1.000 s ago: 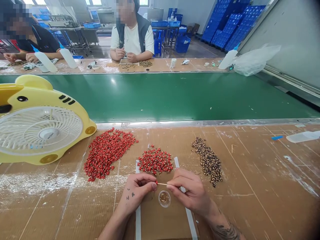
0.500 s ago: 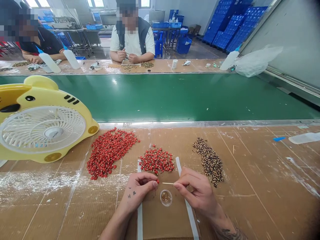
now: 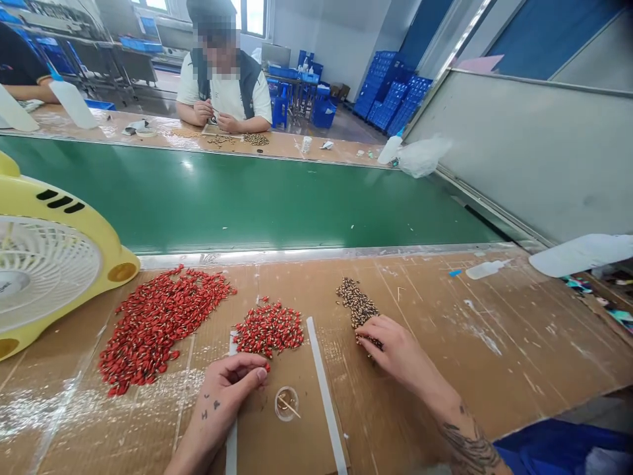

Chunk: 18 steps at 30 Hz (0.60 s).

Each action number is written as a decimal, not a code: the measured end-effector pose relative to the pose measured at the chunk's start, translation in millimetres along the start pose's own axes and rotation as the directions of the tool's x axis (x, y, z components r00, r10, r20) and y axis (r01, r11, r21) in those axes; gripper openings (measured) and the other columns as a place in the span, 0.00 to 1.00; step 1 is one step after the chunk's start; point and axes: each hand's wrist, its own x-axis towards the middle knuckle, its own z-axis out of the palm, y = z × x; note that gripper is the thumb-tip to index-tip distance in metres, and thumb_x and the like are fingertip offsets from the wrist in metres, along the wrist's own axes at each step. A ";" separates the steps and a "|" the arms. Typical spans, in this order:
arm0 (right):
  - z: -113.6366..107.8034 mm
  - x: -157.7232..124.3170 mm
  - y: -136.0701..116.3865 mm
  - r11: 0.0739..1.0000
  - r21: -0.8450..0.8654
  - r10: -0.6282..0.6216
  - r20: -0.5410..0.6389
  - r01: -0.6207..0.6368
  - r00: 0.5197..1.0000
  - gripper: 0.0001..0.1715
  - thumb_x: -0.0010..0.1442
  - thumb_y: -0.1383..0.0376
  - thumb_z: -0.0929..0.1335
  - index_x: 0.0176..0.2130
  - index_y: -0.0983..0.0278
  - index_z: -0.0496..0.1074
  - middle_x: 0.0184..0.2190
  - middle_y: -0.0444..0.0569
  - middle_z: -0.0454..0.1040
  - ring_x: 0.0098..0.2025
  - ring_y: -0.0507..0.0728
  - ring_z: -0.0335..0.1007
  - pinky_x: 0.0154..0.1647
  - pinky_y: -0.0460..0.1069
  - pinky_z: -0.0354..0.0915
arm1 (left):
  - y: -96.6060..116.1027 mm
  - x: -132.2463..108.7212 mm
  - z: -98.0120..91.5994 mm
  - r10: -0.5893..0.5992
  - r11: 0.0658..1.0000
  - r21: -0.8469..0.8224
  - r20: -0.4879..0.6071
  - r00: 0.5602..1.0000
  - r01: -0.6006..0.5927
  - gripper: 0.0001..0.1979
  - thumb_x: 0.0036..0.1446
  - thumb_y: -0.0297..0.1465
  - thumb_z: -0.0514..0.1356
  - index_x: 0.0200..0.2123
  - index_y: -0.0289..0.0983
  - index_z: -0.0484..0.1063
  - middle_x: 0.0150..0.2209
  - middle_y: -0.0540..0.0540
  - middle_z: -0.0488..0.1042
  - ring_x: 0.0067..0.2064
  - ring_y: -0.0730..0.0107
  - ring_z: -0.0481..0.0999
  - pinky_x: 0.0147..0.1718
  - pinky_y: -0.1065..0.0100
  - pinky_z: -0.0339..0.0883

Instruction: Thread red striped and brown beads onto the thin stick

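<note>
Out left, a big red heap (image 3: pixel 158 330), then the left grip (image 3: pixel 232 386) pressed tight, pinching a red bead (image 3: pixel 267 367) below a smaller red heap (image 3: pixel 270 328)! Next, a cup (image 3: pixel 287 404) holding a stick (image 3: pixel 289 407); right grip (image 3: pixel 395 346) spread, touching brown beads (image 3: pixel 357 305). All three heaps remain plentiful.

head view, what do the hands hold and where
Left hand pinches a red bead between thumb and fingertip; right hand touches the speckled beads, no clear hold.
</note>
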 end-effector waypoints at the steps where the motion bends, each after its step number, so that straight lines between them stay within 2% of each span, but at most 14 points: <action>1: -3.1 -0.6 7.9 0.999 -0.048 0.003 0.038 -0.001 0.999 0.10 0.64 0.71 0.66 0.39 0.63 0.77 0.37 0.50 0.76 0.41 0.60 0.71 0.43 0.53 0.66 | 0.3 -0.2 0.0 -0.003 1.000 0.015 -0.007 1.000 0.003 0.11 0.45 0.37 0.72 0.30 0.36 0.83 0.25 0.48 0.81 0.27 0.70 0.75 0.29 0.73 0.66; 5: -0.4 -1.1 21.7 0.984 -0.166 -0.031 0.176 0.061 0.984 0.10 0.62 0.73 0.67 0.38 0.61 0.78 0.37 0.50 0.76 0.43 0.60 0.70 0.44 0.53 0.67 | 2.7 0.2 0.0 -0.013 1.000 0.028 -0.020 1.000 0.013 0.13 0.43 0.38 0.73 0.31 0.36 0.83 0.26 0.47 0.81 0.28 0.68 0.75 0.29 0.72 0.67; 11: 8.5 4.2 15.8 0.968 -0.239 -0.026 0.199 0.074 0.980 0.12 0.62 0.75 0.66 0.30 0.63 0.75 0.33 0.50 0.75 0.39 0.60 0.70 0.41 0.53 0.67 | 2.2 0.8 -0.9 0.008 1.000 -0.003 -0.002 1.000 -0.008 0.13 0.44 0.38 0.72 0.30 0.36 0.82 0.25 0.47 0.80 0.27 0.69 0.75 0.29 0.72 0.67; 14: 2.2 3.4 11.9 0.981 -0.182 -0.039 0.175 0.071 0.984 0.11 0.61 0.74 0.65 0.30 0.64 0.73 0.32 0.50 0.73 0.38 0.59 0.69 0.41 0.53 0.66 | 1.8 0.6 -0.9 0.018 1.000 -0.007 0.010 1.000 -0.018 0.12 0.44 0.38 0.72 0.30 0.36 0.82 0.25 0.48 0.80 0.27 0.69 0.75 0.29 0.72 0.67; 18: -3.2 -1.2 -0.9 0.997 0.068 0.013 0.075 -0.018 0.997 0.08 0.60 0.71 0.64 0.31 0.63 0.71 0.31 0.48 0.72 0.34 0.57 0.68 0.36 0.50 0.65 | 4.3 -0.8 0.7 0.034 0.999 -0.004 0.015 0.999 -0.034 0.11 0.45 0.37 0.71 0.30 0.36 0.82 0.23 0.49 0.78 0.26 0.69 0.75 0.28 0.72 0.67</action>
